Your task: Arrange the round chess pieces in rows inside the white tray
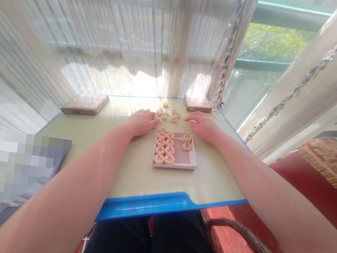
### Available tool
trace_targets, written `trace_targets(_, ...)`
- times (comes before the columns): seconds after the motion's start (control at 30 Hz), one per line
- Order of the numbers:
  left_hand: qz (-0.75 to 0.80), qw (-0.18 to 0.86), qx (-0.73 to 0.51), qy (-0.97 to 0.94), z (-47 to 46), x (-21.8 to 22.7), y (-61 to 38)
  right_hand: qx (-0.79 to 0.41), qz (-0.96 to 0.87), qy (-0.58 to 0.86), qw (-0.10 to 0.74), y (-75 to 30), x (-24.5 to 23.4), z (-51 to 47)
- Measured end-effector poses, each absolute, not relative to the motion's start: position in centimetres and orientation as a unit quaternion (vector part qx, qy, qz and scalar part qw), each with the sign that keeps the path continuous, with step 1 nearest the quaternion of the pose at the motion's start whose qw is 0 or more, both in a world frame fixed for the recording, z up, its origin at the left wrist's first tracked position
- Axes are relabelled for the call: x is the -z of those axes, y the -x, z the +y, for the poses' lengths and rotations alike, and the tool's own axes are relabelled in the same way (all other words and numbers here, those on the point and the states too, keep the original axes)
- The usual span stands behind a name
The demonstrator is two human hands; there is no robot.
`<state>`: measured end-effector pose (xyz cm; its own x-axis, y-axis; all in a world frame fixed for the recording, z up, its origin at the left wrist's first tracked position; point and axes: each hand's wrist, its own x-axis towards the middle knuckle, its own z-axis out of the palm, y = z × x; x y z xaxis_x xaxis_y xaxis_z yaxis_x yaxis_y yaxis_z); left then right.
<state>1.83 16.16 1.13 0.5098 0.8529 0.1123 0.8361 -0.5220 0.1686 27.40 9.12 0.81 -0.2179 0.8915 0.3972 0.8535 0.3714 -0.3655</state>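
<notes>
A shallow cardboard box tray [182, 157] lies on the table in front of me. Two columns of Chinese chess pieces with red characters [169, 150] fill its left side. In its right column are two pieces with black characters [186, 146]. Beyond the tray, several loose chess pieces [164, 117] are scattered between my hands. My left hand [142, 122] is left of this cluster, thumb and fingers closed around a chess piece [154, 117] at its edge. On the other side, my right hand [203, 126] rests low over the table, fingers stretched toward the pieces and apart.
The pale table [135, 180] has a blue rim [150, 208]. One flat box [85, 103] lies at the back left, another flat box [197, 104] at the back right. Sheer curtains [122, 31] hang behind. A wicker armrest [252, 240] curves at my right.
</notes>
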Motion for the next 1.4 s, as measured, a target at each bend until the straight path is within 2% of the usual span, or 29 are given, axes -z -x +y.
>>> trace_targets(0.13, 0.473, 0.041, -0.072, -0.877, 15.9, -1.1, -2.2, -0.073, -0.769, 0.577, 0.265, -27.0, -0.8, 9.4)
trace_targets(0.3, 0.483, 0.051, -0.061, -0.872, 15.6, -0.9, -2.4, -0.088, -0.775, 0.593, 0.199, -26.7, -1.2, 9.2)
trace_targets(0.5, 0.499, 0.112, -0.118, -0.851, 15.5, -1.2, -2.1, -0.079, -0.767, 0.589, 0.24, -26.9, -1.1, 9.2)
trace_targets(0.63, 0.51, 0.175, -0.164, -0.826, 15.9, -1.2, -1.9, -0.086, -0.768, 0.593, 0.226, -27.1, -0.9, 9.4)
trace_targets(0.77, 0.48, 0.154, -0.136, -0.853, 16.6, -0.7, -1.7, -0.096, -0.768, 0.589, 0.233, -27.2, -0.8, 9.5)
trace_targets(0.97, 0.5, 0.172, -0.157, -0.834, 16.7, -0.6, -1.3, -0.084, -0.769, 0.588, 0.236, -27.3, -0.8, 9.5)
trace_targets(1.13, 0.486, 0.14, -0.134, -0.852, 16.6, -0.9, -1.5, -0.088, -0.77, 0.595, 0.212, -27.4, -0.8, 9.5)
trace_targets(1.4, 0.465, 0.119, -0.151, -0.864, 16.5, -1.2, -1.6, -0.078, -0.772, 0.584, 0.238, -27.4, -0.4, 9.6)
